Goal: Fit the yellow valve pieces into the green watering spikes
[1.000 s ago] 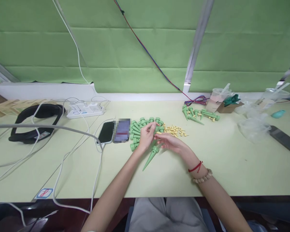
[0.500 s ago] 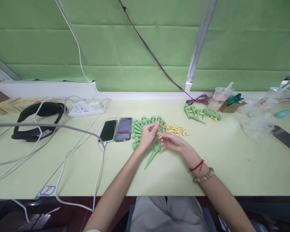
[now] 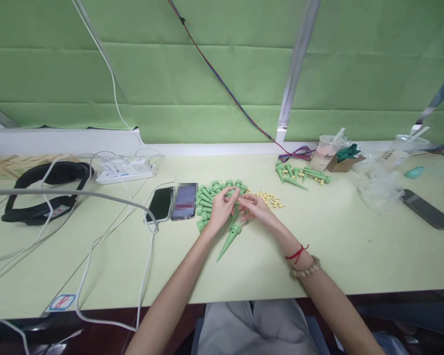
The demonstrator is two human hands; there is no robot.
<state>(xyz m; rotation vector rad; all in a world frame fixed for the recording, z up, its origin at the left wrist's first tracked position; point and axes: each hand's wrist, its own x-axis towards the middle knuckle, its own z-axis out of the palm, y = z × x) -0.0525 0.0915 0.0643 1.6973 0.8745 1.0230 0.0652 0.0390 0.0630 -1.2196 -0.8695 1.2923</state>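
Pleated green blind (image 3: 203, 84), at twelve o'clock from the centre of view, crossed by a red-and-blue cable (image 3: 227, 89) descending from eleven o'clock to a coil (image 3: 299, 153) between two and three. At nine o'clock: a black padded band (image 3: 72, 171) overlain by pale cables (image 3: 85, 192); to its right, a white power strip (image 3: 136, 173). Just below nine o'clock, two phones (image 3: 160, 204) side by side — one screen dark, the other pixelated. At eight, a blue-bordered label (image 3: 62, 302). Near three o'clock: lidded cups (image 3: 322, 157) with straws, a small brown box (image 3: 344, 165) with dark green contents, a crumpled clear bag (image 3: 381, 192) and — outermost — a dark oblong device (image 3: 431, 209).
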